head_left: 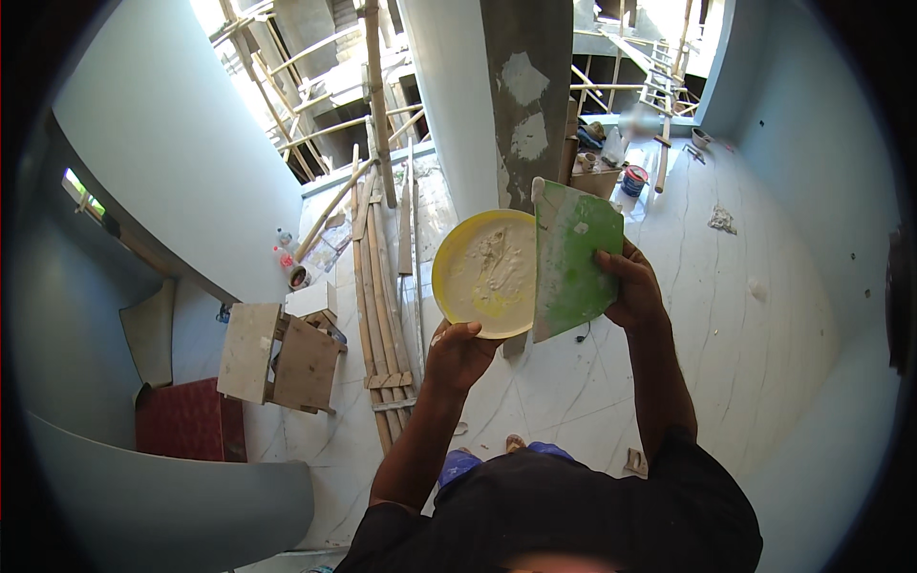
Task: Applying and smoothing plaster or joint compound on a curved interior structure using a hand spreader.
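Note:
A round yellow dish (444, 277) is held up by my left hand (460, 355), its thumb over the near rim. Creamy white putty (492, 272) coats the inside of the dish, with ridges and yellow patches showing through. My right hand (634, 286) grips the right edge of a flat green spreader sheet (578, 248), thumb on its face. Whitish residue covers the sheet's left side. That left edge overlaps the right part of the dish; whether it touches the putty I cannot tell.
Ahead stands a grey pillar (530, 86) with white patches. Bamboo poles (377, 315) lie on the tiled floor to the left, beside a wooden stand (287, 358) and a dark red box (191, 420). A blue-and-red bucket (633, 180) is far right of the pillar. Bamboo scaffolding (315, 86) shows outside.

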{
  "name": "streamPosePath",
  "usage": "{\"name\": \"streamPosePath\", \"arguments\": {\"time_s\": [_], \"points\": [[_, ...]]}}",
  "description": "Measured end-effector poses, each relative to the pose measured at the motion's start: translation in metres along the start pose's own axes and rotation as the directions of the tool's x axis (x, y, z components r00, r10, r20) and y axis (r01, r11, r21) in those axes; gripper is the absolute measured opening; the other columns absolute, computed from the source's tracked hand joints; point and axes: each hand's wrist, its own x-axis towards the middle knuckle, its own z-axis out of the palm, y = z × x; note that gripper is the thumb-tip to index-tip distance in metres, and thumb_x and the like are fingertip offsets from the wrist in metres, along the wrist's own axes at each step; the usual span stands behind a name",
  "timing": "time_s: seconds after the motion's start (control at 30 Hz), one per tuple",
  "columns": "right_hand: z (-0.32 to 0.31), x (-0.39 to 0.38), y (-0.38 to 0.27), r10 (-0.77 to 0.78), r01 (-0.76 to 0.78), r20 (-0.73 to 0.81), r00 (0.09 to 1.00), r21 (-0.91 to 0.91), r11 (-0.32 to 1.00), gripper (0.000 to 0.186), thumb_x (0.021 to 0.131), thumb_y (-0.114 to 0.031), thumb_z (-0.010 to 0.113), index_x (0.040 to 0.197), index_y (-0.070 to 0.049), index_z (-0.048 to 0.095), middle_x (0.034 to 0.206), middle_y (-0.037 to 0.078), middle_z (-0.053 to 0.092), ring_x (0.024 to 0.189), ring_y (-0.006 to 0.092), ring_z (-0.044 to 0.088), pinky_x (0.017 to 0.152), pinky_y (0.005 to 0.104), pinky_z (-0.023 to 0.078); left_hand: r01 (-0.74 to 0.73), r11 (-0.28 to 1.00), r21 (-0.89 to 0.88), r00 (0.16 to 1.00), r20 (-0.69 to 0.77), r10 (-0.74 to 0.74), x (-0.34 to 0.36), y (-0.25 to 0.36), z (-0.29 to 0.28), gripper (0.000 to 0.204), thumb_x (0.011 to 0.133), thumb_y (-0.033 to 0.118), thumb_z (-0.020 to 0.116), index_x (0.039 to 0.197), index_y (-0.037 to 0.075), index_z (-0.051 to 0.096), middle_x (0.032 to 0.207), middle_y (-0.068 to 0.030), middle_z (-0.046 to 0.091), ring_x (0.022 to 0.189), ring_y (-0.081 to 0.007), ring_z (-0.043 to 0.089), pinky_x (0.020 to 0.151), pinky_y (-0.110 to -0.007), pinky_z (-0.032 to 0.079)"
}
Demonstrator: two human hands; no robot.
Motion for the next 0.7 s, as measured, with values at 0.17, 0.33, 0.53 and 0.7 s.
{"name": "streamPosePath", "arguments": {"time_s": [0.17,0.33,0.53,0.7], "points": [[-0.009,0.003,-0.001,-0.068,0.068,-0.044,0.997,0.001,0.998,0.047,0.094,-0.002,0.066,0.139,0.000,0.053,0.126,0.016,0.067,0.108,0.0263,0.071,0.094,0.0422,0.062,0.037,0.999,0.019,0.999,0.034,-0.038,0.000,0.004,-0.007,0.071,0.086,0.006,0.069,0.148,-0.008,0.037,0.145,-0.0254,0.053,0.132,-0.0386,0.057,0.113,-0.053,0.048],[-0.013,0.008,0.016,-0.127,0.132,-0.139,0.982,0.024,0.991,0.048,0.093,-0.003,0.066,0.139,0.000,0.054,0.126,0.015,0.067,0.107,0.0265,0.071,0.095,0.0424,0.060,0.109,0.994,0.004,0.994,-0.017,-0.109,-0.012,0.016,-0.039,0.070,0.086,0.006,0.069,0.148,-0.007,0.039,0.147,-0.0228,0.053,0.134,-0.0365,0.056,0.115,-0.052,0.044],[-0.005,0.047,0.035,-0.446,0.372,-0.245,0.861,-0.296,0.880,0.035,0.094,-0.005,0.068,0.129,-0.001,0.064,0.117,0.010,0.072,0.104,0.0198,0.070,0.094,0.0370,0.056,0.172,0.985,-0.001,0.979,-0.112,-0.171,-0.058,0.050,-0.090,0.068,0.085,0.005,0.069,0.147,-0.005,0.042,0.145,-0.0210,0.055,0.133,-0.0350,0.057,0.116,-0.051,0.044],[0.014,0.089,0.070,-0.796,0.325,-0.179,0.578,-0.845,0.425,0.033,0.095,-0.008,0.068,0.126,0.001,0.068,0.107,0.011,0.076,0.096,0.0178,0.072,0.085,0.0308,0.055,0.201,0.980,-0.009,0.946,-0.259,-0.196,-0.123,0.089,-0.136,0.071,0.084,0.005,0.071,0.149,-0.001,0.043,0.147,-0.0187,0.055,0.136,-0.0348,0.054,0.117,-0.053,0.041]]}}
